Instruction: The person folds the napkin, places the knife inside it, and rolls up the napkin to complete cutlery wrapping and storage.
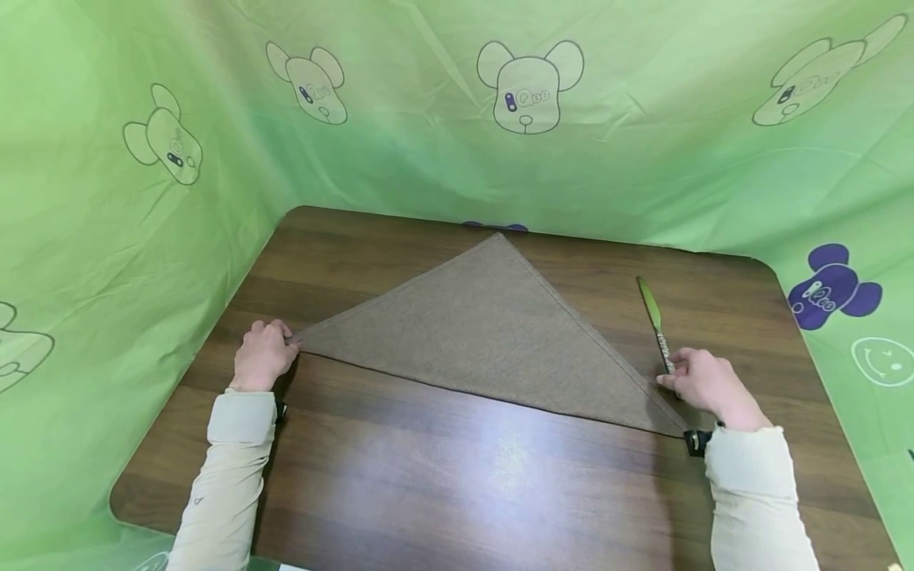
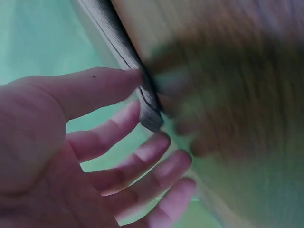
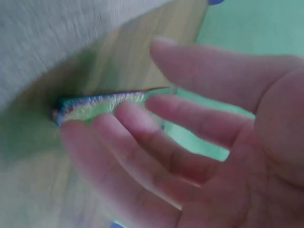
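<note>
A grey-brown cloth napkin (image 1: pixel 471 325) lies on the table, folded into a triangle with its peak toward the far edge. At its left corner my left hand (image 1: pixel 263 355) pinches the tip of the napkin (image 2: pixel 151 114) between thumb and index finger, the other fingers loosely spread. My right hand (image 1: pixel 703 385) is over the handle of a table knife (image 1: pixel 651 309) beside the napkin's right edge. In the right wrist view, the fingers overlap the knife's patterned handle (image 3: pixel 95 104), while the thumb stays apart from it. The shiny blade points away and reflects green.
The wooden table (image 1: pixel 500 492) has rounded corners. Green fabric walls (image 1: pixel 428 143) printed with bear heads stand close behind it and along both sides. Bright glare lies on the near middle of the tabletop.
</note>
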The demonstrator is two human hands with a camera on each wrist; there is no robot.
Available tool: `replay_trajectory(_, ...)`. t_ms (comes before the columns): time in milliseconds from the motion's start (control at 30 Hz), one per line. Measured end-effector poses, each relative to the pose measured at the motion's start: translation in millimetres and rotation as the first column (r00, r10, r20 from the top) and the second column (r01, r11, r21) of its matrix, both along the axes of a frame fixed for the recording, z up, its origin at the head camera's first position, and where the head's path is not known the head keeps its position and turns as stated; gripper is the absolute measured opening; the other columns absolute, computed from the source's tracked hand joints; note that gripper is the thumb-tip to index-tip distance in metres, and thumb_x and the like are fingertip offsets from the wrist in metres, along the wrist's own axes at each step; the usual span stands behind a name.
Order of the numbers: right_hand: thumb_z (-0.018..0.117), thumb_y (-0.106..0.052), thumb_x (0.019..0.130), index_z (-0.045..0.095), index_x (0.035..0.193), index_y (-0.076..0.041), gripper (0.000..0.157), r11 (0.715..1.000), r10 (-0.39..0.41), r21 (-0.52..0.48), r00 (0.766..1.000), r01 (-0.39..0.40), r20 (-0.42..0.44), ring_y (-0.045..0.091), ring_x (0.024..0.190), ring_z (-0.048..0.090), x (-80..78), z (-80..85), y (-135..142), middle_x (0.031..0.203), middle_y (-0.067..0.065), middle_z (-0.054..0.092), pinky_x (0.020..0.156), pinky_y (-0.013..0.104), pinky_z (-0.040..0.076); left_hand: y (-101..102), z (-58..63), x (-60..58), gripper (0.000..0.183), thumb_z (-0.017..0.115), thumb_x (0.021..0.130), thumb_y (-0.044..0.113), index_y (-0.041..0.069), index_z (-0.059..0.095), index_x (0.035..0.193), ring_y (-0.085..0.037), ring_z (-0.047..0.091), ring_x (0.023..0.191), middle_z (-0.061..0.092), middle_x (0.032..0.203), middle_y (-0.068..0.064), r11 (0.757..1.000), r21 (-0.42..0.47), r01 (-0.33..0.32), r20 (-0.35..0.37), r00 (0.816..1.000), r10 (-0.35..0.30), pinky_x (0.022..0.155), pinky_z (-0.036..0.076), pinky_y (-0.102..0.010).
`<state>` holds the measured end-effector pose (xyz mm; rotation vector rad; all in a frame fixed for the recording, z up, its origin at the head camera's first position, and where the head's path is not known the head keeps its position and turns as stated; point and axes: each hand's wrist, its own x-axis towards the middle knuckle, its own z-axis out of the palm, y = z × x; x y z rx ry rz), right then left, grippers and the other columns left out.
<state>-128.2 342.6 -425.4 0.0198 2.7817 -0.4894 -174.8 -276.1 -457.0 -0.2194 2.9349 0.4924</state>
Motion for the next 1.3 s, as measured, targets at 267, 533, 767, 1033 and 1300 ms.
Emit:
replay_trajectory(267, 0.061, -0.020, 0.085, 0.058, 0.100, 0.014, 0.037, 0.996, -0.060, 0.066, 0.997, 0.057, 0.043, 0.059, 0.092, 0.056, -30.0, 0.3, 4.4, 0.096, 0.037, 0.061, 0.075, 0.059, 0.049, 25.8, -1.3, 7.6, 0.043, 0.066, 0.087, 0.016, -0.001, 0.056, 0.125, -0.053, 0.042, 0.115, 0.042, 0.128, -0.033, 0.982, 0.036, 0.183, -0.131, 0.976, -0.177, 0.090, 0.042, -0.063)
replay_trajectory(533, 0.054, -0.011, 0.077, 0.054, 0.072, 0.001, 0.014, 0.984, -0.154, 0.109, 0.984, 0.144, 0.085, 0.058, 0.083, 0.058, -36.5, -8.1, -2.9, 0.097, 0.045, 0.055, 0.063, 0.054, 0.049, 47.4, -9.5, 7.7, 0.049, 0.062, 0.092, 0.028, 0.009, 0.053, 0.136, -0.052, 0.043, 0.122, 0.040, 0.142, -0.028, 0.924, -0.044, 0.381, -0.084, 0.920, -0.383, 0.093, 0.039, -0.068)
replay_trajectory(767, 0.051, -0.009, 0.078, 0.055, 0.078, 0.004, 0.014, 0.973, -0.201, 0.131, 0.977, 0.190, 0.074, 0.062, 0.089, 0.056, -40.1, -11.0, -7.6, 0.105, 0.046, 0.053, 0.060, 0.057, 0.048, 50.5, -11.4, 8.2, 0.049, 0.061, 0.093, 0.027, 0.009, 0.052, 0.138, -0.056, 0.038, 0.125, 0.036, 0.144, -0.031, 0.915, -0.038, 0.403, -0.046, 0.914, -0.404, 0.098, 0.038, -0.066)
replay_trajectory(1033, 0.051, -0.010, 0.078, 0.055, 0.078, 0.004, 0.014, 0.975, -0.192, 0.129, 0.980, 0.184, 0.059, 0.061, 0.088, 0.056, -41.6, -9.7, -6.9, 0.104, 0.046, 0.054, 0.060, 0.056, 0.048, 50.1, -13.9, 8.1, 0.050, 0.059, 0.094, 0.029, 0.010, 0.052, 0.139, -0.056, 0.037, 0.126, 0.035, 0.145, -0.032, 0.917, -0.043, 0.398, -0.044, 0.916, -0.399, 0.098, 0.036, -0.067)
replay_trajectory(1300, 0.062, -0.020, 0.077, 0.057, 0.076, 0.003, 0.024, 0.970, -0.205, 0.145, 0.977, 0.194, 0.065, 0.061, 0.089, 0.056, -43.3, -11.7, -6.3, 0.105, 0.046, 0.054, 0.062, 0.056, 0.048, 50.5, -13.4, 8.5, 0.048, 0.060, 0.094, 0.028, 0.010, 0.053, 0.138, -0.056, 0.038, 0.126, 0.037, 0.144, -0.031, 0.915, -0.055, 0.399, -0.058, 0.914, -0.402, 0.096, 0.037, -0.067)
